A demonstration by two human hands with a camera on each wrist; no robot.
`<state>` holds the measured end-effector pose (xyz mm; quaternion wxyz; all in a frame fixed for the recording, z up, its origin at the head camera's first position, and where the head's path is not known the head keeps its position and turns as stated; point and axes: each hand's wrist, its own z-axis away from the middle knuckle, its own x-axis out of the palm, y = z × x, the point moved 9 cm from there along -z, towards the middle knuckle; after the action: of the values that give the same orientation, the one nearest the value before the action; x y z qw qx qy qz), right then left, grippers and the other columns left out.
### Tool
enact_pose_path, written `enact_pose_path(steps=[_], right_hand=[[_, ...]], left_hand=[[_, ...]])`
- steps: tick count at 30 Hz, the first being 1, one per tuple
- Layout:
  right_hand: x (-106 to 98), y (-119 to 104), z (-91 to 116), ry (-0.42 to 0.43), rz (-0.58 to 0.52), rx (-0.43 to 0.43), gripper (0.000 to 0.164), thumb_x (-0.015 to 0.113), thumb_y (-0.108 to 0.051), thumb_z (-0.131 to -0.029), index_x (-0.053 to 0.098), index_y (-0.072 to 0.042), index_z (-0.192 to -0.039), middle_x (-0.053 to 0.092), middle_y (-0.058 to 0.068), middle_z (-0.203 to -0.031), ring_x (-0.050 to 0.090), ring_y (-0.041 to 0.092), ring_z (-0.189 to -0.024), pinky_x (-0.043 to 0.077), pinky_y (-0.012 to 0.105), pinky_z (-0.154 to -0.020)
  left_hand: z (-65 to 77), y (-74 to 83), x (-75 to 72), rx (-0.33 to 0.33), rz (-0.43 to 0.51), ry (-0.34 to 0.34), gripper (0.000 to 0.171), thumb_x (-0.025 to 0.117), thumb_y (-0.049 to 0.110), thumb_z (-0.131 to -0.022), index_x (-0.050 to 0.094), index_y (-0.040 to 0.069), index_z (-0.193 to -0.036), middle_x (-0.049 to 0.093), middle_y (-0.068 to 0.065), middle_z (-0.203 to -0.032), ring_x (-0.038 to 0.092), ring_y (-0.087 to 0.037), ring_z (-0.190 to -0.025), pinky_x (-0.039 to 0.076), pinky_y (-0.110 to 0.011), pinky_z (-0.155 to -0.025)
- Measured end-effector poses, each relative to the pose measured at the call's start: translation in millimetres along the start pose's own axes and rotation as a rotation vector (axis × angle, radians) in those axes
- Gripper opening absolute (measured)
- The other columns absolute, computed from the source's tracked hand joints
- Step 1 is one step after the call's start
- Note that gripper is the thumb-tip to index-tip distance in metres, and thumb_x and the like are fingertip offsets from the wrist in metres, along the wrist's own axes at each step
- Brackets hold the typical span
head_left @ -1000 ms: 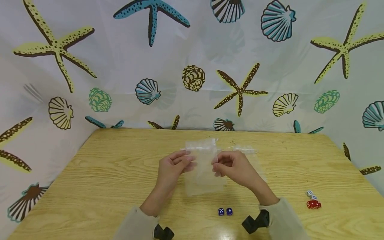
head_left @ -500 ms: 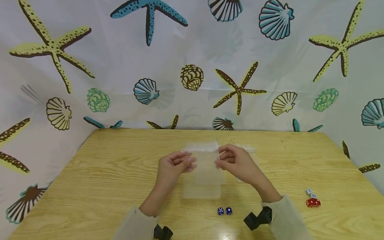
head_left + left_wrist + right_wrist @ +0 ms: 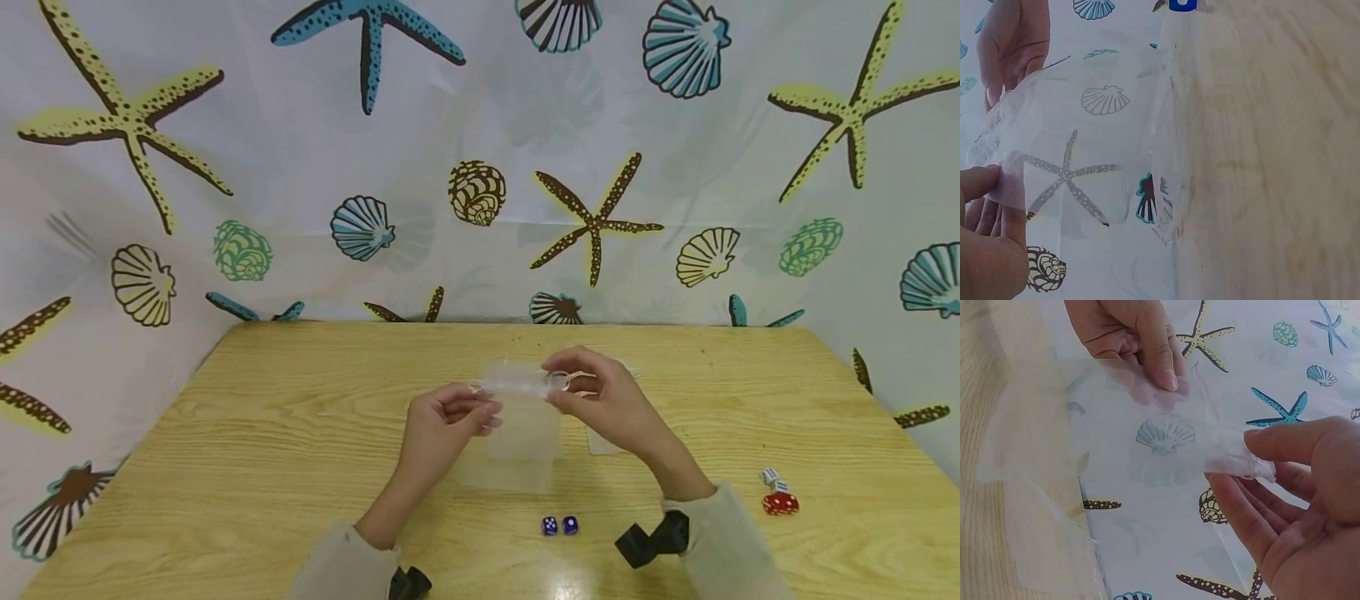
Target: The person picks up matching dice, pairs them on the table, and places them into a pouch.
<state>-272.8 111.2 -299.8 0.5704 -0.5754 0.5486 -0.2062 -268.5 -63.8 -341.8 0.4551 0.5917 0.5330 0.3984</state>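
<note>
A sheer white drawstring pouch hangs upright above the table, stretched between both hands. My left hand pinches its left side just under the gathered neck, the fingertips showing faintly through the fabric. At the upper right corner, my right hand holds the gathered neck between thumb and fingers, where the cord loops out. In the right wrist view, the pouch's neck lies between thumb and index finger. The left wrist view shows the backdrop's print through the thin fabric.
Another sheer pouch lies on the wooden table, partly behind the right hand. Two blue dice sit nearer the front. To the right are white dice and red dice. A shell-printed cloth stands behind the table.
The right hand has risen slightly and shifted from the pouch's side edge to its gathered neck. The left hand has moved a little to the right; the pouch top has tilted.
</note>
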Motion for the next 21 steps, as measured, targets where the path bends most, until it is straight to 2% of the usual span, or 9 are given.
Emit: enact_pose_path(steps=[5, 7, 13, 18, 21], right_hand=[[-1, -7, 2, 0.005, 0.041, -0.055, 0.017, 0.061, -0.002, -0.09, 0.062, 0.002, -0.107, 0.062, 0.019, -0.105, 0.065, 0.015, -0.081, 0.056, 0.026, -0.07], [-2, -10, 2, 0.005, 0.038, -0.074, 0.016, 0.061, -0.001, -0.091, 0.061, 0.002, -0.106, 0.061, 0.019, -0.104, 0.065, 0.013, -0.08, 0.056, 0.025, -0.07], [-4, -16, 3, 0.024, 0.022, -0.105, 0.014, 0.06, -0.004, -0.092, 0.058, 0.0, -0.105, 0.06, 0.017, -0.102, 0.066, 0.014, -0.083, 0.057, 0.029, -0.069], [-3, -19, 4, 0.014, 0.06, -0.14, 0.013, 0.057, -0.008, -0.095, 0.064, 0.001, -0.101, 0.064, 0.015, -0.096, 0.063, 0.013, -0.079, 0.057, 0.029, -0.068], [-3, -20, 5, 0.015, 0.096, -0.15, 0.022, 0.05, -0.012, -0.099, 0.067, 0.001, -0.098, 0.066, 0.016, -0.096, 0.06, 0.01, -0.077, 0.056, 0.027, -0.067]], left_hand=[[2.6, 9.6, 0.5, 0.06, -0.1, 0.047, 0.012, 0.069, 0.003, -0.085, 0.069, -0.006, -0.094, 0.071, -0.023, -0.09, 0.07, -0.006, -0.07, 0.058, -0.024, -0.065], [3.8, 15.3, 0.4, 0.098, -0.135, 0.069, 0.01, 0.069, 0.002, -0.085, 0.07, -0.004, -0.092, 0.072, -0.02, -0.088, 0.07, -0.011, -0.071, 0.057, -0.023, -0.065], [9.8, 33.0, 1.5, 0.264, -0.224, 0.123, 0.005, 0.069, 0.0, -0.084, 0.071, -0.002, -0.088, 0.073, -0.015, -0.086, 0.072, -0.021, -0.073, 0.056, -0.02, -0.064], [15.6, 44.1, 3.7, 0.417, -0.311, 0.152, 0.005, 0.071, -0.001, -0.082, 0.072, -0.001, -0.086, 0.074, -0.012, -0.083, 0.072, -0.02, -0.071, 0.056, -0.021, -0.062], [19.7, 51.4, 4.6, 0.515, -0.37, 0.171, 0.006, 0.073, -0.001, -0.08, 0.073, 0.001, -0.086, 0.074, -0.01, -0.081, 0.071, -0.019, -0.069, 0.056, -0.021, -0.062]])
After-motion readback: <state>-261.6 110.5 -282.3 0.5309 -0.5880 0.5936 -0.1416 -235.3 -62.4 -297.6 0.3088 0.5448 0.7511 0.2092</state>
